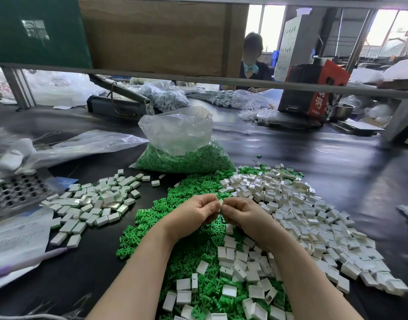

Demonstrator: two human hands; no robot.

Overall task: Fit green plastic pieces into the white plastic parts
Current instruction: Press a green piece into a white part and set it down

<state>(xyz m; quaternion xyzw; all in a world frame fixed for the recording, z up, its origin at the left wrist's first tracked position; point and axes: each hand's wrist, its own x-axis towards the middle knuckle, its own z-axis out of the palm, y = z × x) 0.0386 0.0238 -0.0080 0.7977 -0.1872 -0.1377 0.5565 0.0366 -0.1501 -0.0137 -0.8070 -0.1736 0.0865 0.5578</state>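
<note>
finished pile: boxy white shells, green edges seen, heaped at left.
left hand: fingers curled, one small white part pinched at the tips.
right hand: fingers curled, the same part pinched from the other side.
green pieces: small matte t-shaped bits, spread beneath both hands.
white parts: hollow rectangular shells, glossy, heaped at right.

My left hand and right hand meet at centre, both pinching one small white part between fingertips. Loose green pieces spread beneath my wrists. Empty white parts pile at three o'clock, another white heap at nine, a bag of green pieces at twelve.
</note>
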